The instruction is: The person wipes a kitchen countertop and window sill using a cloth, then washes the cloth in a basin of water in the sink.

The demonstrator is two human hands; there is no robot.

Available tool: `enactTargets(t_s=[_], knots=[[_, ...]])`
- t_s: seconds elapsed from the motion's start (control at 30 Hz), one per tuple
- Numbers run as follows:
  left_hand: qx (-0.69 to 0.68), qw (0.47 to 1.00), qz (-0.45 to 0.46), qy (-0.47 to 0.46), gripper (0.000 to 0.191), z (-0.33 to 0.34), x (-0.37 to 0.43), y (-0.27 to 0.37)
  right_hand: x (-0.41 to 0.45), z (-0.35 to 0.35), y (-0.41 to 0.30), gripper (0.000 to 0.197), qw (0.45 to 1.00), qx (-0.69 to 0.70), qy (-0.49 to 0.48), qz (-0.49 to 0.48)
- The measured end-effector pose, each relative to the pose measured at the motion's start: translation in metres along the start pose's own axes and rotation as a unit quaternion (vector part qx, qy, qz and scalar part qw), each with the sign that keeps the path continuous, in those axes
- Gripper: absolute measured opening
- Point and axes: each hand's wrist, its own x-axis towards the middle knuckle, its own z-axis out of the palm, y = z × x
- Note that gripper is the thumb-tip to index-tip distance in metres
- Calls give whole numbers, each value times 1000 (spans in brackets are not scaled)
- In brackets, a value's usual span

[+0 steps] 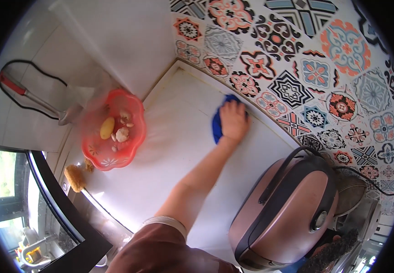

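My left hand [232, 123] lies palm down on a dark blue cloth [216, 126], fingers spread over it. The cloth sits on the white countertop [180, 146], close to the raised edge at the patterned wall. Most of the cloth is covered by the hand. A bare forearm reaches in from a brown sleeve with a pale cuff. I cannot see my right hand. To the left of the arm stands a red scalloped plastic bowl [133, 150]. It holds a yellow potato [107, 128], a garlic bulb [122, 134] and loose cloves.
A pink and black rice cooker [295, 211] stands at the lower right, with a black cord behind it. Near the bowl are a brown scrubber [75, 178] and a metal kitchen tool with a red handle [12, 83]. Patterned tiles [290, 89] line the wall. A dark-framed window [91, 247] lies lower left.
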Motion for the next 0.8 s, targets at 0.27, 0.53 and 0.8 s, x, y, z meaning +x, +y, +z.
enactTargets(t_s=[0.27, 0.53, 0.8], knots=[[-231, 877, 320, -273, 17, -17, -56, 42, -7, -15, 17, 42, 959, -233, 29, -159], [-238, 865, 215, -386, 26, -154, -136, -17, -17, -14, -5, 39, 862, -420, 85, -272], [-109, 979, -104, -137, 38, -146, 70, -85, -22, -34, -37, 37, 744, -552, 119, -358]])
